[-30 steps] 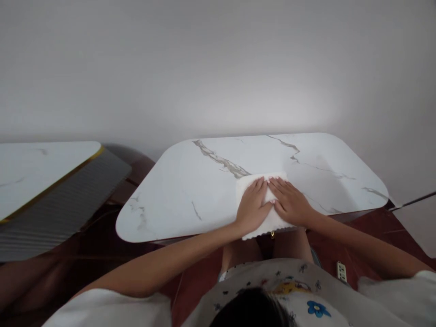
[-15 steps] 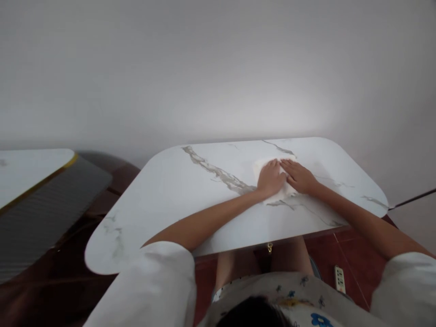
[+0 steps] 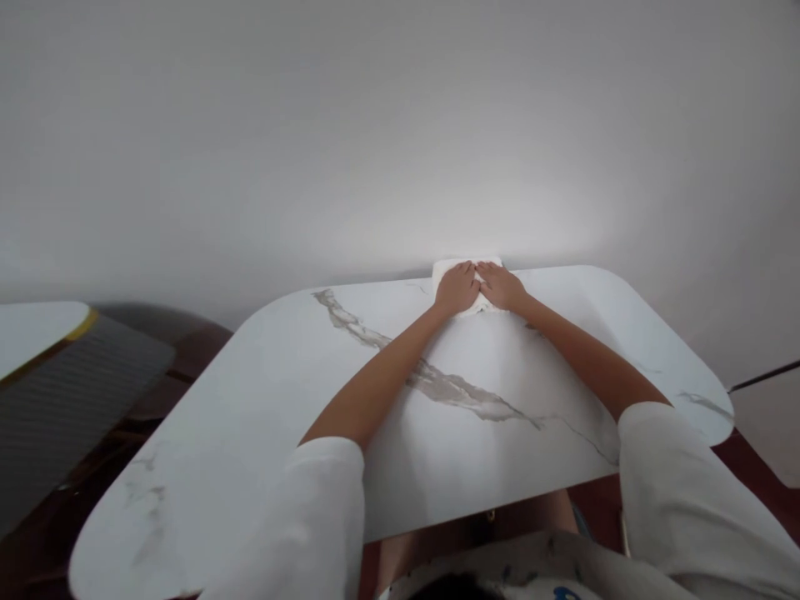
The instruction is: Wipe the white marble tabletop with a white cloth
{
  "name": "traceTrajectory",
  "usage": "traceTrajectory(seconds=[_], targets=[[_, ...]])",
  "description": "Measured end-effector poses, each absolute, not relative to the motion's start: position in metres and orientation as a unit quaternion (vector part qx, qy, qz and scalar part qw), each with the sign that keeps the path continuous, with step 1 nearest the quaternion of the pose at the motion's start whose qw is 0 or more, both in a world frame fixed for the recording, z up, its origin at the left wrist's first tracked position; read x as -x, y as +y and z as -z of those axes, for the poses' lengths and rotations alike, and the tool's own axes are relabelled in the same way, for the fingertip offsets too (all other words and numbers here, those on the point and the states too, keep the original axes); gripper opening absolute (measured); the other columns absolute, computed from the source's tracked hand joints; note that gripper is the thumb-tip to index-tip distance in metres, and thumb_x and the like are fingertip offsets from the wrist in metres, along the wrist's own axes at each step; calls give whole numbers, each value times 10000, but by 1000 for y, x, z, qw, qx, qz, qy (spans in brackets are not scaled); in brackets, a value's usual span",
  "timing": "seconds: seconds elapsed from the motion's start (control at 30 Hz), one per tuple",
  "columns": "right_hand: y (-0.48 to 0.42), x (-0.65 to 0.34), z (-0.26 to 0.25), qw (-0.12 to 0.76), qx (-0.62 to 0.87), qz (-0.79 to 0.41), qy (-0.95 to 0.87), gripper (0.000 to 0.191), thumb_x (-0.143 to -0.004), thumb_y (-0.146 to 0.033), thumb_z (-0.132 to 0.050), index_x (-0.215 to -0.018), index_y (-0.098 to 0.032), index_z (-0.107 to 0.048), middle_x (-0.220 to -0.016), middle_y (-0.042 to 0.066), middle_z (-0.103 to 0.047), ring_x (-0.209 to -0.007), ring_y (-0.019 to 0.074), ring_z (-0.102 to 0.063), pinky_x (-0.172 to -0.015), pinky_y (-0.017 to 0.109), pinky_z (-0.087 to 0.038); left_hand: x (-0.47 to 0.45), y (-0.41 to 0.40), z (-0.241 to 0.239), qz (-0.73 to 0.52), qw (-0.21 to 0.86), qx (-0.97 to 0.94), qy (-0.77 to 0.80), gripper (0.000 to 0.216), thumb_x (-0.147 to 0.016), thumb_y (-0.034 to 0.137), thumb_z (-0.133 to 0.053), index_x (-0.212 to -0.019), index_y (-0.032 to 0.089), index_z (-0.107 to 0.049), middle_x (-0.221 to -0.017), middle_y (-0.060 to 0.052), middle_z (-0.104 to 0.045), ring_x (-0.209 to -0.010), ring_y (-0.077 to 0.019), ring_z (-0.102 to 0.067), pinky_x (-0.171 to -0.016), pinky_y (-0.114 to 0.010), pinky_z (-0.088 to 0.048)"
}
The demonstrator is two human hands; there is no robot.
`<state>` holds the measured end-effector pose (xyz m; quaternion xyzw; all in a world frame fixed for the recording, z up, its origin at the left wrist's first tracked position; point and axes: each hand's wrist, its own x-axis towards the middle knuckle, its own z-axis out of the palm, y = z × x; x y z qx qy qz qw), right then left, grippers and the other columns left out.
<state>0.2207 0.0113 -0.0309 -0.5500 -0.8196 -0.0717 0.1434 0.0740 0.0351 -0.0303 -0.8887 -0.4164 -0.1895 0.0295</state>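
Note:
A white cloth (image 3: 443,268) lies at the far edge of a white marble-patterned table (image 3: 262,400), its back part reaching the wall side. My left hand (image 3: 458,287) presses flat on the cloth, fingers stretched forward. Beside it, my right hand (image 3: 501,286) rests flat on the same cloth, its fingers pointing in toward the left hand. Both arms are extended far across the tabletop. The cloth's front edge shows crumpled just in front of the hands.
A grey-white wall (image 3: 375,133) rises right behind the table. At the left stands another white tabletop (image 3: 37,329) with a gold edge and a grey ribbed side (image 3: 87,400). A dark thin strip (image 3: 766,377) runs along the wall at the right.
Both hands have slid the cloth away from me and to the left, from the table's middle to its far edge. The view has shifted with my leaning forward.

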Motion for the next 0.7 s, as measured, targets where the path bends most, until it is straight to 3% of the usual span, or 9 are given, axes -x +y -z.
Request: traceTrajectory(seconds=[0.17,0.3,0.7], targets=[[4,-250,32,138,599,75,-785,528,-878,-218,-314,-1385,-84,-377,-1449,112,-379,-1337,250,-323,-1095,417,-264,-108,37,30,196,24,896,-397,449,-910,203,-299,-1311,47,-426,-1377,-148,-457,-1293,-220,-390,-1089,-362,-269],[-30,-265,32,126,623,71,-769,542,-870,-209,-311,-1387,-54,-367,-1456,129,-361,-1345,265,-305,-1099,429,-258,-126,13,32,182,19,911,-371,490,-907,223,-295,-1347,29,-390,-1423,-157,-394,-1328,-226,-339,-1108,-369,-236],[-185,-207,21,134,584,71,-797,553,-849,-202,-390,-1371,-21,-385,-1439,152,-384,-1341,280,-308,-1099,419,-271,-62,-145,23,160,-28,898,-408,528,-891,280,-332,-1371,62,-360,-1450,-137,-358,-1349,-249,-302,-1118,-396,-237]])
